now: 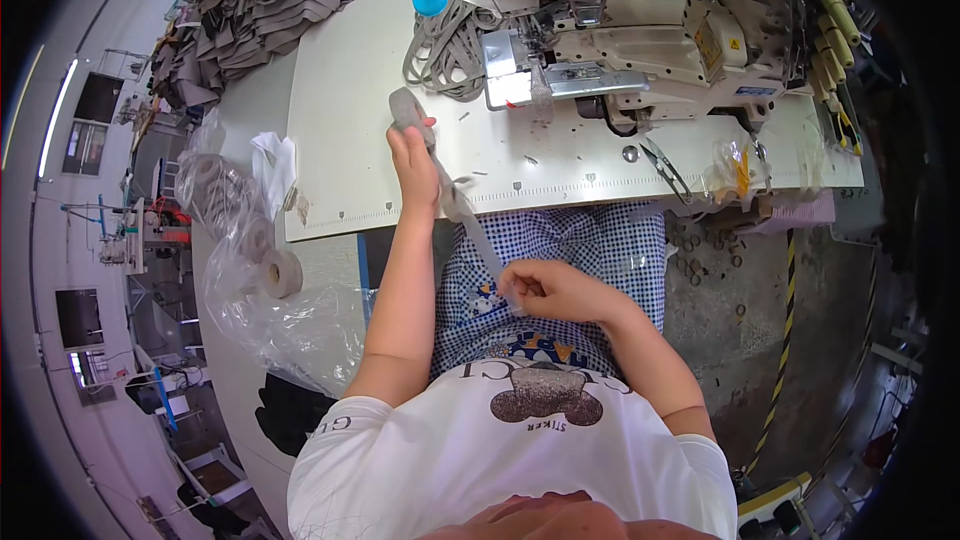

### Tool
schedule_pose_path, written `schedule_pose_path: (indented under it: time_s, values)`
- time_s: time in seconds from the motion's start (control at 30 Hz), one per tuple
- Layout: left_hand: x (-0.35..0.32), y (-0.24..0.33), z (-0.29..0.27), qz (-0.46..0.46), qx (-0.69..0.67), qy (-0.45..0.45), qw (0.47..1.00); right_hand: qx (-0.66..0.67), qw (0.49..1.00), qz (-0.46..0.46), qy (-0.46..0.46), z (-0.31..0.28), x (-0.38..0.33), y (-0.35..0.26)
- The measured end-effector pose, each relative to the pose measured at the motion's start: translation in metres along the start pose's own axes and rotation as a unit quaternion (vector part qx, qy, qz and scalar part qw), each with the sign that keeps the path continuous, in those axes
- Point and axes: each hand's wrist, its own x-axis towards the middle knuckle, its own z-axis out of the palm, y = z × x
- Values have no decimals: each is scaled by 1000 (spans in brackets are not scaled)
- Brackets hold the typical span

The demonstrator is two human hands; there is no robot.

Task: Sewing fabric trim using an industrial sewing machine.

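Observation:
My left hand (413,168) is raised over the white sewing table's left half, closed around a grey fabric strip. A looped part of this grey strip (404,108) sticks up beyond the fingers. From there the strip runs down past the table's front edge, with a small twist or knot, toward my lap. Over the checked cloth on my lap, my right hand (560,290) pinches the strip's lower stretch, its fingers curled in. A tangled pile of grey strips (450,48) lies just beyond my left hand, beside the sewing machine (640,50).
Thread snips (664,170) lie near the table's front edge at right, beside a clear plastic bag (738,172). Folded grey fabric (270,15) is heaped at the far left. Plastic-wrapped tape rolls (284,273) stand on the left surface. Thread cones (838,25) stand far right.

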Motion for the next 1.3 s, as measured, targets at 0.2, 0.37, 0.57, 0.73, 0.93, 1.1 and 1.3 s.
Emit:
schedule_pose_path:
  time_s: [0.2,0.37,0.57,0.73,0.93,1.1,1.3]
  values:
    - [17,10,6,6,130,-20,991,21,999,20,25,0,-26,21]
    - [37,4,7,44,191,1,981,37,997,52,51,-5,-56,22]
    - [47,-2,8,61,230,-7,971,23,992,95,77,-14,-76,19]
    - [62,-13,-3,92,274,15,957,-32,989,127,74,-20,-90,25]
    - [82,-29,-19,104,340,32,934,-108,976,112,155,-13,-107,31]
    - [87,-28,-25,125,366,4,922,-131,967,103,193,-10,-115,30]
    - [93,-23,-29,136,429,-3,893,-165,958,95,214,-7,-119,33]
